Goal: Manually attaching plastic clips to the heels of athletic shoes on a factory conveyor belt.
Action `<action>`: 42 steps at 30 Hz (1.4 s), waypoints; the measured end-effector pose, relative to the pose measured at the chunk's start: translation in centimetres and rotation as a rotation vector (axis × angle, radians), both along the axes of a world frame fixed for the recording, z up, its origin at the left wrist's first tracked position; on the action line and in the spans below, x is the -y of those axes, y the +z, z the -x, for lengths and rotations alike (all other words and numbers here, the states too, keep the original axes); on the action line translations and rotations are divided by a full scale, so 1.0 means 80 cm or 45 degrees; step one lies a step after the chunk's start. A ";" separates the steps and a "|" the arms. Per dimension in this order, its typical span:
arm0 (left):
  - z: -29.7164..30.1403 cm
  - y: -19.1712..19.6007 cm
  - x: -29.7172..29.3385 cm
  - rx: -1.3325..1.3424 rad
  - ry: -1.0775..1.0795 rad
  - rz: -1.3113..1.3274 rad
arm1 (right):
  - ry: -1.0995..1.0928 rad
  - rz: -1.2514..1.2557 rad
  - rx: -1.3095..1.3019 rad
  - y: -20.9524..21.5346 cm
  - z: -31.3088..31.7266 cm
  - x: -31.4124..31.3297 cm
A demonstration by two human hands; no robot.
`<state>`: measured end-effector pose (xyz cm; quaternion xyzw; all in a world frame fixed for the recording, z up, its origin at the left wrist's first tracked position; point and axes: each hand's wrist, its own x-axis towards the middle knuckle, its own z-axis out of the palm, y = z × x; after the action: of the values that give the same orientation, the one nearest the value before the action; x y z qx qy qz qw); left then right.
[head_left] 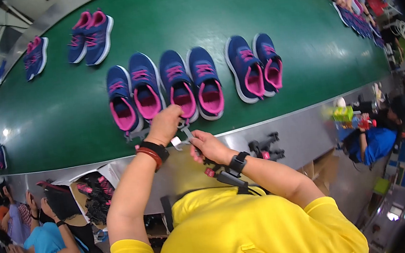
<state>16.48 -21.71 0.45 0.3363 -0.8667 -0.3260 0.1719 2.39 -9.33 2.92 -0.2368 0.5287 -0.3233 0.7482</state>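
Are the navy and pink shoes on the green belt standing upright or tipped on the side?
Upright: the shoes rest on their soles, openings facing up.

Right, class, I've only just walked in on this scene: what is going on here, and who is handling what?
A person in a yellow shirt stands at a green conveyor belt carrying navy and pink shoes in pairs. The left hand reaches to the heel of a shoe in the near row. The right hand is closed around a small metal tool just below it, over the belt's metal edge. Other people work around the belt.
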 end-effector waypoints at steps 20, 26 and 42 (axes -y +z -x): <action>-0.041 0.006 -0.040 0.330 -0.066 0.123 | 0.836 0.785 -1.114 -0.002 0.085 0.052; -0.041 0.018 -0.043 0.310 -0.108 -0.075 | 0.681 1.507 -1.584 0.013 0.077 0.038; -0.104 0.016 -0.015 0.475 0.109 -0.244 | 0.953 1.518 -1.835 0.031 0.005 0.105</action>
<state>24.77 -20.49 1.70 0.4421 -0.8334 -0.3316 -0.0105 1.96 -17.74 5.39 -0.8624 0.4988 -0.0590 0.0629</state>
